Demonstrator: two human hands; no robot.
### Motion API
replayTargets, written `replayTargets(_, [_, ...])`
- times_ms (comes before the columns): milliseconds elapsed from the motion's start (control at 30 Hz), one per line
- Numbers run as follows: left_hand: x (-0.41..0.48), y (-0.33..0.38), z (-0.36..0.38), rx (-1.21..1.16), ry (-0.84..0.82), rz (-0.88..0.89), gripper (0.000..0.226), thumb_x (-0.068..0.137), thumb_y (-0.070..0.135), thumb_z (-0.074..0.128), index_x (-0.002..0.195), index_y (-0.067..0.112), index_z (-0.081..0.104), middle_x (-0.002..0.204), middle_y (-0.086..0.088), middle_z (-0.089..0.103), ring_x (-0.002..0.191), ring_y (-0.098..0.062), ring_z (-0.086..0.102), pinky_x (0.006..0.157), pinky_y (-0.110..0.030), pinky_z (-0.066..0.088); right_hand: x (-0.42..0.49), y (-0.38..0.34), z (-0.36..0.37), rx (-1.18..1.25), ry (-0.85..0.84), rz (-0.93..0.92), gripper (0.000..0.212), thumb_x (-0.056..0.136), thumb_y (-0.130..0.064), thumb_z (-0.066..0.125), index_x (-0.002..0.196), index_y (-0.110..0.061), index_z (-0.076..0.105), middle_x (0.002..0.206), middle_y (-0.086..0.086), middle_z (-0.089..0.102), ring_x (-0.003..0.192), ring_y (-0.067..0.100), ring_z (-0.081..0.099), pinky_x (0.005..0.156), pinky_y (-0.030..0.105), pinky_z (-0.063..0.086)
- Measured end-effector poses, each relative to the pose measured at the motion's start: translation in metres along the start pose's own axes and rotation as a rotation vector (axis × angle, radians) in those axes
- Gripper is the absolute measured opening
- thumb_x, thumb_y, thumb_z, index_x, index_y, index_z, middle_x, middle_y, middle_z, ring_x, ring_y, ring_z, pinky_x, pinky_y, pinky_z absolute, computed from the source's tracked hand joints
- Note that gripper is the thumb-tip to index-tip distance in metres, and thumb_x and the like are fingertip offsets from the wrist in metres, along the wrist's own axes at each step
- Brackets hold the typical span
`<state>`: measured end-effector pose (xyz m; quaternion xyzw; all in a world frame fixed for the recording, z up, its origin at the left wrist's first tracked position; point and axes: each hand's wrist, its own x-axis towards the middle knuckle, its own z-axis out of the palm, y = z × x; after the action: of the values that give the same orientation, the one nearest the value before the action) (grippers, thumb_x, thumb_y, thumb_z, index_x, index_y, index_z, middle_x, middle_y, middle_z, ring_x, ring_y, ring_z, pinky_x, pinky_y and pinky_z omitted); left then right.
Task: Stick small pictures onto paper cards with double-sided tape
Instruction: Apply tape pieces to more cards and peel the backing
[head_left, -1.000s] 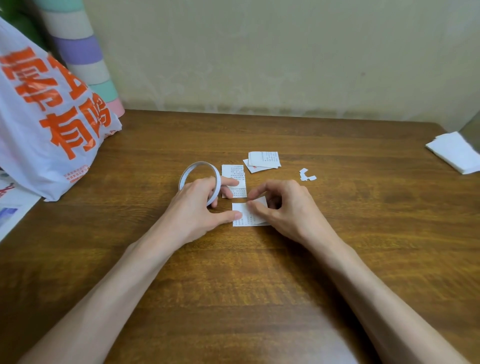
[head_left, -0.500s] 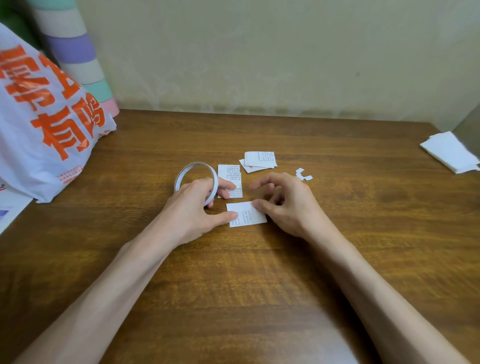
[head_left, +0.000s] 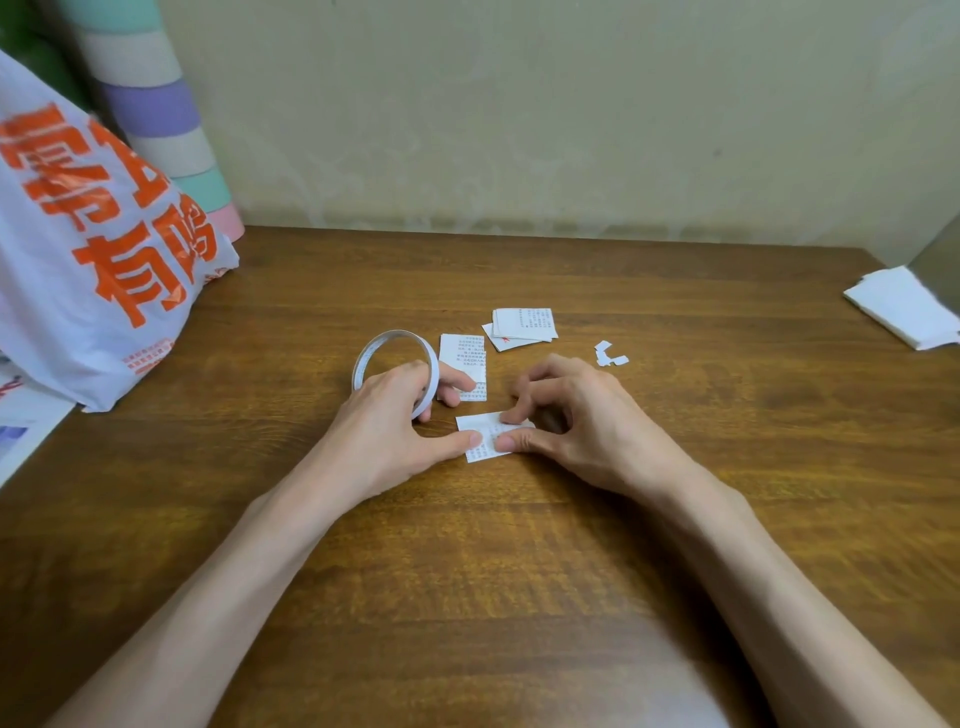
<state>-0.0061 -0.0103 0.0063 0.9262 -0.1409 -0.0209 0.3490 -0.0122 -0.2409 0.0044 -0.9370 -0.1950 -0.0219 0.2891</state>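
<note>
A thin white roll of double-sided tape (head_left: 384, 347) stands on edge on the wooden table (head_left: 519, 571). My left hand (head_left: 395, 421) grips the roll with its fingers through the ring, and its thumb presses the left edge of a small printed paper card (head_left: 485, 440). My right hand (head_left: 576, 421) is on the same card, thumb and forefinger pinching at its right part. A second printed slip (head_left: 462, 358) lies just behind, partly under my left fingers. A small stack of printed slips (head_left: 522, 323) lies farther back.
Tiny white paper scraps (head_left: 610, 354) lie right of the stack. A white plastic bag with orange characters (head_left: 88, 260) fills the left side, with a striped roll (head_left: 156, 104) behind it. Folded white paper (head_left: 904, 306) sits at the right edge. A wall closes the back.
My right hand opened up and drew back from the card half a second ago, then came back onto it with thumb and forefinger. My left hand has kept hold of the tape roll.
</note>
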Motion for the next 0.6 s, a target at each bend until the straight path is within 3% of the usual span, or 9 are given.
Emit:
replayTargets(167, [-0.003, 0.002, -0.001, -0.003, 0.004, 0.005, 0.048, 0.078, 0.048, 0.086, 0.121, 0.041, 0.066, 0.097, 0.022, 0.066, 0.088, -0.006, 0.062, 0.089, -0.036, 0.057, -0.001, 0.004, 0.003, -0.005, 0.026, -0.022, 0.020, 0.082, -0.050, 0.083, 0.089, -0.033, 0.076, 0.108, -0.015, 0.063, 0.101, 0.010, 0.058, 0.086, 0.032, 0.047])
replayTargets(267, [-0.005, 0.004, -0.001, -0.010, 0.058, 0.000, 0.052, 0.075, 0.064, 0.079, 0.119, 0.040, 0.068, 0.084, 0.021, 0.066, 0.082, -0.007, 0.065, 0.083, -0.034, 0.057, -0.002, 0.003, 0.002, 0.102, 0.125, -0.039, 0.017, 0.083, -0.043, 0.085, 0.089, -0.028, 0.079, 0.100, -0.014, 0.065, 0.082, -0.001, 0.059, 0.072, 0.015, 0.041])
replayTargets(333, [-0.007, 0.007, -0.002, -0.084, 0.102, -0.022, 0.065, 0.069, 0.076, 0.071, 0.120, 0.037, 0.070, 0.081, 0.020, 0.069, 0.075, -0.008, 0.069, 0.075, -0.028, 0.058, -0.002, 0.001, 0.000, 0.227, 0.236, -0.049, 0.017, 0.083, -0.036, 0.086, 0.090, -0.021, 0.081, 0.098, -0.011, 0.068, 0.075, 0.002, 0.062, 0.068, 0.010, 0.041])
replayTargets(400, [-0.005, 0.010, -0.001, -0.289, 0.133, -0.066, 0.061, 0.073, 0.066, 0.076, 0.122, 0.030, 0.073, 0.083, 0.017, 0.075, 0.070, -0.006, 0.072, 0.070, -0.017, 0.056, -0.001, -0.002, 0.003, 0.278, 0.320, -0.073, 0.021, 0.082, -0.034, 0.087, 0.094, -0.018, 0.082, 0.099, -0.007, 0.070, 0.074, 0.006, 0.063, 0.068, 0.012, 0.044])
replayTargets(467, [-0.004, 0.013, 0.000, -0.458, 0.150, -0.087, 0.043, 0.084, 0.041, 0.083, 0.123, 0.024, 0.075, 0.075, 0.009, 0.077, 0.060, -0.003, 0.067, 0.065, -0.010, 0.052, 0.001, -0.004, 0.008, 0.323, 0.345, -0.067, 0.025, 0.081, -0.032, 0.089, 0.101, -0.018, 0.081, 0.100, -0.007, 0.070, 0.076, 0.008, 0.064, 0.068, 0.019, 0.050])
replayTargets(533, [-0.005, 0.015, 0.002, -0.526, 0.163, -0.082, 0.036, 0.089, 0.025, 0.083, 0.123, 0.020, 0.075, 0.077, 0.009, 0.078, 0.055, -0.002, 0.059, 0.061, -0.011, 0.051, 0.002, -0.009, 0.012, 0.453, 0.304, 0.035, 0.042, 0.081, -0.030, 0.090, 0.120, -0.025, 0.075, 0.108, -0.006, 0.072, 0.080, 0.012, 0.071, 0.072, 0.027, 0.056])
replayTargets(600, [-0.006, 0.014, 0.002, -0.534, 0.168, -0.075, 0.035, 0.089, 0.023, 0.082, 0.124, 0.021, 0.074, 0.084, 0.008, 0.080, 0.053, -0.002, 0.056, 0.059, -0.014, 0.051, 0.000, -0.012, 0.012, 0.628, 0.233, 0.158, 0.056, 0.082, -0.028, 0.088, 0.133, -0.023, 0.066, 0.109, 0.000, 0.076, 0.085, 0.012, 0.076, 0.074, 0.024, 0.058])
